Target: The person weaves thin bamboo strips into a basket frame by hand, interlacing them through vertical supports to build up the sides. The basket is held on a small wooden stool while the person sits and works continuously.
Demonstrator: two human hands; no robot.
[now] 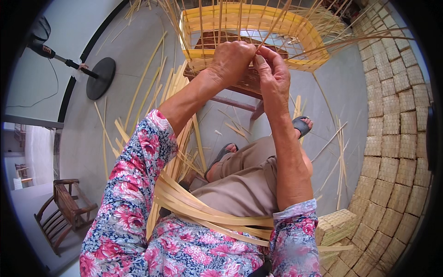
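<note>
A yellow woven basket frame with upright thin strips stands on a dark wooden stool. My left hand is curled closed at the basket's near rim, fingers bent around something hidden, probably the rim or strips. Just right of it, my right hand pinches a thin brown strip at the same rim, thumb and fingertips almost touching the left hand. Pale flat strips lie across my lap beneath my forearms.
A pedestal fan stands at the left, a wooden chair at lower left. Stacked woven blocks line the right side, with a loose one nearby. Long loose strips are scattered over the grey floor around the stool and my sandalled feet.
</note>
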